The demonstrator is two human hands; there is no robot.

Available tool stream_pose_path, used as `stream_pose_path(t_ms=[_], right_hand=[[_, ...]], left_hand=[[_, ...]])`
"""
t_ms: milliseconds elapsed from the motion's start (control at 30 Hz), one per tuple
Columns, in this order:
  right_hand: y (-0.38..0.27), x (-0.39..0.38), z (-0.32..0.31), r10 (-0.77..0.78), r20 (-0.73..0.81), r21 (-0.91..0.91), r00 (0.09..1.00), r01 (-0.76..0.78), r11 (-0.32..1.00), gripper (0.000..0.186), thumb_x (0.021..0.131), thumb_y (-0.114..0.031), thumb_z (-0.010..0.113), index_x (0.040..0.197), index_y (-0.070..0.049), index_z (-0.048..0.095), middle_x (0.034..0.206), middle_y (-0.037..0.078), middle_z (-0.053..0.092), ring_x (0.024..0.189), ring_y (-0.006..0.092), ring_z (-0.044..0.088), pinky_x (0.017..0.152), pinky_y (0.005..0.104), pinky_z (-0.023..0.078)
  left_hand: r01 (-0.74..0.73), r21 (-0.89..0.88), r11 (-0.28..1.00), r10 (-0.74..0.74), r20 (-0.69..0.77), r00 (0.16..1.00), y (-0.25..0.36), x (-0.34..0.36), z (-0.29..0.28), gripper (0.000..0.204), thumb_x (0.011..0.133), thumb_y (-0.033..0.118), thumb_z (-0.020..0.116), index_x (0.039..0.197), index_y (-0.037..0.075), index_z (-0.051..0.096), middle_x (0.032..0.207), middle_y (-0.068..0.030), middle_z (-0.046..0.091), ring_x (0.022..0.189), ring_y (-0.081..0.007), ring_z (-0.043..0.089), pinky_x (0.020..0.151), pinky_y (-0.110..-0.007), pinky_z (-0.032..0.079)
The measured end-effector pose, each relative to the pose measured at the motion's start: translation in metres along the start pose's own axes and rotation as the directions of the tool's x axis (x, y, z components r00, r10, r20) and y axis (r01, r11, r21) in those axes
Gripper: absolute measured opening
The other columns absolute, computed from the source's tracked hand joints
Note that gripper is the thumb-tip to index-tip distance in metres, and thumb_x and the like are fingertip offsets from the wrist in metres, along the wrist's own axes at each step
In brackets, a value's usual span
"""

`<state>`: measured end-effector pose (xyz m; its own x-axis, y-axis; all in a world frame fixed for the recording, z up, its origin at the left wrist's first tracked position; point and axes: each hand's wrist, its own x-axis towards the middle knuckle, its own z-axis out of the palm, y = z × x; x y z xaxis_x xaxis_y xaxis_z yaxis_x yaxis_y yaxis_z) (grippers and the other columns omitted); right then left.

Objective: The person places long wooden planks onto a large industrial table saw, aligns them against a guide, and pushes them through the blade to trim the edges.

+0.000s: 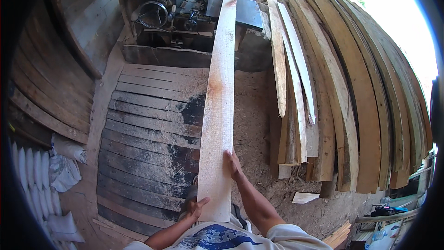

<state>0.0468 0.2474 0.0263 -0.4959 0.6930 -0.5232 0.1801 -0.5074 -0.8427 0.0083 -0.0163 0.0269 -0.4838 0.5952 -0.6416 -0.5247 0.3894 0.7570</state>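
Observation:
A long pale plank [218, 111] runs from just in front of my body away to a band saw [185, 14] at the far end. My left hand [198, 207] grips the plank's left edge close to its near end, thumb on top and fingers hidden beneath. Farther along, my right hand [234, 164] holds the right edge, its thumb on the upper face and the other fingers mostly out of sight. The plank's far end reaches the saw's metal table [249, 13], beside the upright blade parts. A brown stain marks the plank's middle.
Stacked boards [342, 88] fill the right side, with narrow offcuts [289, 60] lying on the nearer ones. Sawdust covers a slatted wooden platform [143, 143] on the left. White sacks [37, 180] are piled at the far left. A handwheel [153, 15] juts from the saw.

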Motion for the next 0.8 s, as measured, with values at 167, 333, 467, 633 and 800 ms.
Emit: stream_pose_path(t_ms=[167, 333, 467, 633, 800], right_hand=[[-0.031, 0.057, -0.007, 0.037, 0.037, 0.015, 0.999, -0.038, 0.999, 0.068, 0.096, -0.04, 0.051, 0.153, -0.019, 0.022, 0.145, 0.009, 0.041, 0.129, 0.0224, 0.041, 0.107, 0.034, 0.032], [-0.059, 0.11, -0.002, -0.048, 0.021, -0.035, 0.999, 0.048, 0.998, 0.067, 0.096, -0.043, 0.048, 0.152, -0.014, 0.025, 0.145, 0.01, 0.041, 0.127, 0.0221, 0.042, 0.107, 0.035, 0.032], [-0.081, 0.161, -0.008, 0.015, 0.019, -0.001, 1.0, -0.015, 1.0, 0.068, 0.096, -0.044, 0.049, 0.152, -0.014, 0.024, 0.146, 0.01, 0.039, 0.13, 0.0227, 0.039, 0.109, 0.0356, 0.03], [-0.116, 0.222, -0.007, -0.007, 0.028, -0.028, 1.0, 0.008, 1.0, 0.07, 0.096, -0.046, 0.049, 0.152, -0.014, 0.022, 0.149, 0.012, 0.036, 0.133, 0.0242, 0.036, 0.111, 0.0372, 0.026], [-0.146, 0.28, -0.007, -0.026, 0.023, -0.037, 0.999, 0.027, 0.999, 0.073, 0.095, -0.047, 0.049, 0.153, -0.012, 0.02, 0.149, 0.013, 0.035, 0.134, 0.0251, 0.035, 0.112, 0.0381, 0.025]], left_hand=[[0.107, 0.046, 0.993, -0.107, 0.003, 0.994, 0.047, 0.045, 0.016, 0.05, 0.076, 0.034, 0.076, 0.111, -0.001, 0.068, 0.106, -0.0117, 0.069, 0.096, -0.0214, 0.064, 0.086, -0.032, 0.049], [0.077, 0.0, 0.997, -0.077, 0.068, 0.995, 0.088, 0.095, 0.024, 0.055, 0.078, 0.032, 0.074, 0.119, -0.002, 0.063, 0.113, -0.0134, 0.067, 0.101, -0.0217, 0.062, 0.091, -0.033, 0.047], [0.07, 0.058, 0.996, -0.075, 0.083, 0.994, 0.127, 0.134, 0.039, 0.05, 0.078, 0.033, 0.074, 0.115, 0.001, 0.065, 0.107, -0.0131, 0.069, 0.098, -0.0245, 0.063, 0.09, -0.034, 0.047], [0.027, 0.042, 0.999, -0.029, 0.046, 0.999, 0.154, 0.19, 0.056, 0.051, 0.077, 0.035, 0.075, 0.113, -0.001, 0.066, 0.107, -0.0142, 0.069, 0.098, -0.0244, 0.063, 0.089, -0.034, 0.047], [0.103, 0.084, 0.991, -0.101, -0.028, 0.995, 0.193, 0.239, 0.073, 0.057, 0.074, 0.039, 0.078, 0.11, -0.004, 0.066, 0.104, -0.0141, 0.069, 0.095, -0.0215, 0.063, 0.086, -0.033, 0.048]])
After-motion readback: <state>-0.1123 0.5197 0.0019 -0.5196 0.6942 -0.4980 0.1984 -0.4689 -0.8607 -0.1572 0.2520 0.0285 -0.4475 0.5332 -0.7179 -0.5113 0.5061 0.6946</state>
